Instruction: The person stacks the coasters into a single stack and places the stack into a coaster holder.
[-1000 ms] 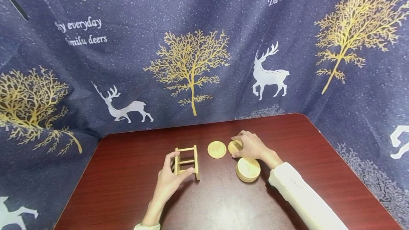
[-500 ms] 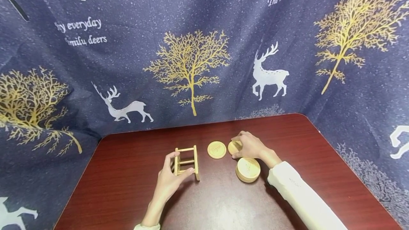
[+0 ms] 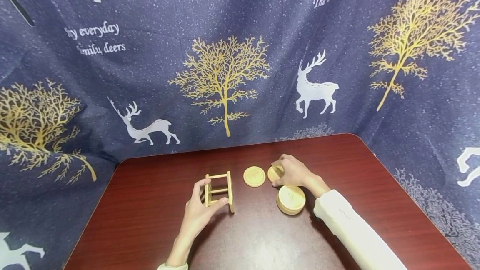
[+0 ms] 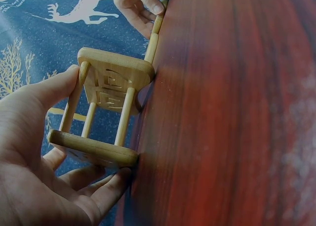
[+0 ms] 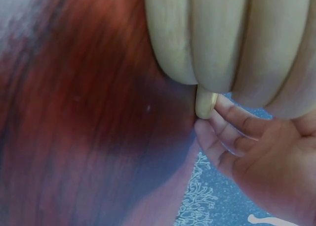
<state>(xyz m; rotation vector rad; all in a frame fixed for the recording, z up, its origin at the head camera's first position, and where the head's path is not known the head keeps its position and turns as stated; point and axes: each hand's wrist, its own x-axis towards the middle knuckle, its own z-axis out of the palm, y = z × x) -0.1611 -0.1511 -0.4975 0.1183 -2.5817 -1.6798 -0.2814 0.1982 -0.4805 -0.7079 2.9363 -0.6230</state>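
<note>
My left hand [image 3: 198, 213] holds a small wooden coaster rack [image 3: 230, 191], thumb on one end plate and fingers on the other. The left wrist view shows the rack's carved end plate [image 4: 118, 70] joined to the other by slim rods. To the right, my right hand [image 3: 296, 172] grips a round wooden coaster [image 3: 275, 172] by its edges, flat on the table; the hand covers part of it. Another engraved coaster [image 3: 254, 176] lies just left of it. Below the right hand stands a stack of coasters [image 3: 291, 199], which fills the top of the right wrist view.
All of this rests on a reddish-brown wooden table [image 3: 150, 203] with rounded far corners. Behind it hangs a dark blue cloth [image 3: 240, 20] printed with white deer and golden trees. Glare brightens the table's near middle.
</note>
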